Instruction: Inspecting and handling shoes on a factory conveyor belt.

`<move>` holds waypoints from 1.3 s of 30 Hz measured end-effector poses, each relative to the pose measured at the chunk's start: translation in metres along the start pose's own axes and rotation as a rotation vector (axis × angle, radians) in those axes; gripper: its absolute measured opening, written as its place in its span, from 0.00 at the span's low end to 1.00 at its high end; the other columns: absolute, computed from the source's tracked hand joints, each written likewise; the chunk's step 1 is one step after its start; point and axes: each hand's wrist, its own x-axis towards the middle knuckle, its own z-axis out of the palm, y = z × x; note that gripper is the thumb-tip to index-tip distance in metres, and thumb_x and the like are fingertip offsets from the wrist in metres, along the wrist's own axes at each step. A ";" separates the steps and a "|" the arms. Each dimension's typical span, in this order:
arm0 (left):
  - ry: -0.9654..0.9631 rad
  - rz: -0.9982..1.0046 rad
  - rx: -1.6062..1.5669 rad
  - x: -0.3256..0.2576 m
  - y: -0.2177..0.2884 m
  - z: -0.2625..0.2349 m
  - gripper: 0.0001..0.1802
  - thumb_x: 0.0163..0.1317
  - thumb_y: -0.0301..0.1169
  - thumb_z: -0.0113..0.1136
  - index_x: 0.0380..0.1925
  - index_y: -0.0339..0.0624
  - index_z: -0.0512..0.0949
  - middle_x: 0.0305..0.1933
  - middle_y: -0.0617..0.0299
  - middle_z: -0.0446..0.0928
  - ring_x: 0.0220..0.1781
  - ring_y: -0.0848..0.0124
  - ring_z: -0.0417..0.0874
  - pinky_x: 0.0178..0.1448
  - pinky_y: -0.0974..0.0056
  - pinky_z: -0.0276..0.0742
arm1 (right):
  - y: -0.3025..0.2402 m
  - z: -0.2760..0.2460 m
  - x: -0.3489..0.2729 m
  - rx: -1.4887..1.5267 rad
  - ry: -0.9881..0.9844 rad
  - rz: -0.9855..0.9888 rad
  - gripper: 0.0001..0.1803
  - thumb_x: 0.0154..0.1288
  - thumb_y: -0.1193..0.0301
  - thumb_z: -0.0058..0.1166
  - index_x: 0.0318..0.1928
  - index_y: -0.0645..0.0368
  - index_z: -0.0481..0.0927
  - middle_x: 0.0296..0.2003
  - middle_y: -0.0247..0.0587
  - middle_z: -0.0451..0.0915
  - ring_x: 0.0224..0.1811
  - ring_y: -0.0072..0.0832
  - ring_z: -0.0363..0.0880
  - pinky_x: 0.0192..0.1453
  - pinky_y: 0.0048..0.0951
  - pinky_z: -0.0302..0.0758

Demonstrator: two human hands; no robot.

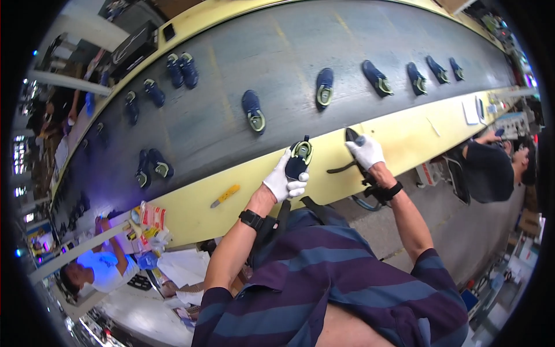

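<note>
Dark conveyor belt (277, 52) carrying scattered blue shoes (253, 110) — beside it, a yellow table (404, 139) edge with a yellow knife (225, 195).

Both forearms are reaching up and forward from the lower edge, bare below short striped sleeves. The left hand (284, 180), in a white glove with a black watch at the wrist, is curling its fingers closed in a grip. The right hand (366, 151), also white-gloved and wearing a black wrist strap, is closing too.
</note>
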 end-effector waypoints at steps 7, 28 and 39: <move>-0.259 0.327 -0.225 -0.069 0.018 -0.001 0.51 0.70 0.78 0.42 0.55 0.32 0.73 0.28 0.62 0.70 0.13 0.74 0.60 0.19 0.64 0.63 | 0.092 0.033 0.056 -0.194 0.011 0.144 0.30 0.69 0.46 0.66 0.52 0.63 0.81 0.46 0.59 0.88 0.52 0.57 0.87 0.57 0.50 0.81; 0.309 0.923 -0.623 -0.083 0.137 -0.299 0.33 0.80 0.63 0.45 0.58 0.42 0.75 0.57 0.51 0.82 0.56 0.45 0.85 0.60 0.35 0.82 | 0.118 0.058 0.065 -0.145 -0.007 -0.009 0.20 0.75 0.55 0.63 0.46 0.61 0.76 0.37 0.46 0.85 0.38 0.40 0.81 0.52 0.42 0.80; 1.100 0.759 1.282 0.020 0.180 -0.145 0.32 0.55 0.61 0.75 0.46 0.44 0.87 0.46 0.52 0.90 0.46 0.51 0.91 0.51 0.47 0.86 | 0.029 0.049 0.043 -0.219 -0.027 0.036 0.18 0.72 0.57 0.58 0.47 0.60 0.85 0.45 0.56 0.87 0.49 0.54 0.86 0.54 0.46 0.81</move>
